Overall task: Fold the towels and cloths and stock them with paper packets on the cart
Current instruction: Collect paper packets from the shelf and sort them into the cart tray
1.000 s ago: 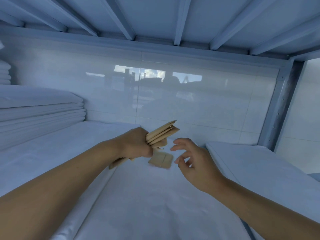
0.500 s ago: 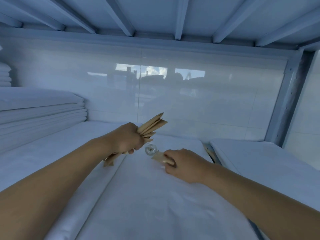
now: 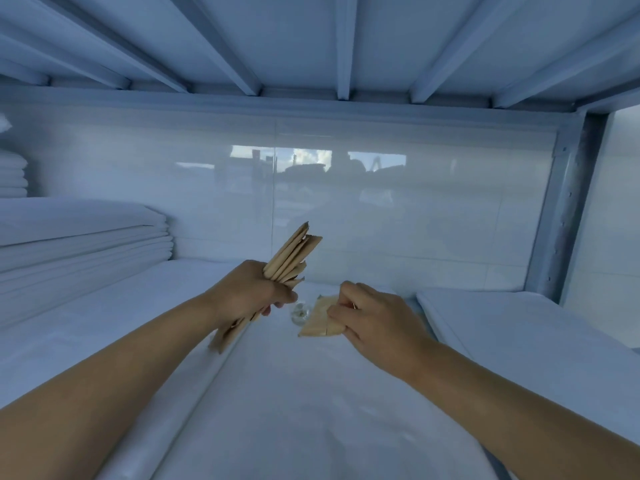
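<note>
The person is working on the paper-packet part of the job, inside a shelf bay lined with folded white linen. The left hand (image 3: 249, 296) is gripping a fanned bundle of tan paper packets (image 3: 291, 258), its fingers curled round the lower half so the upper ends are splaying up and toward the back wall while the bottom ends are poking out below the palm. The right hand (image 3: 367, 317) is pinching a single packet (image 3: 320, 322) by its right edge, holding it low over, perhaps just touching, the white folded sheet (image 3: 277, 393) covering the shelf in the middle. The two hands are sitting near each other but apart, and a small clear, glassy object (image 3: 298, 311) is lying on the sheet between them; what it is cannot be told. A tall stack of folded towels (image 3: 86, 251) is sitting to the left, and another folded pile (image 3: 519, 327) to the right. Judging from this, the stray packet is being gathered to join the bundle. The next move probably calls for sliding it in alongside the others without loosening the left grip, since the fan already looks uneven and could shed packets.
</note>
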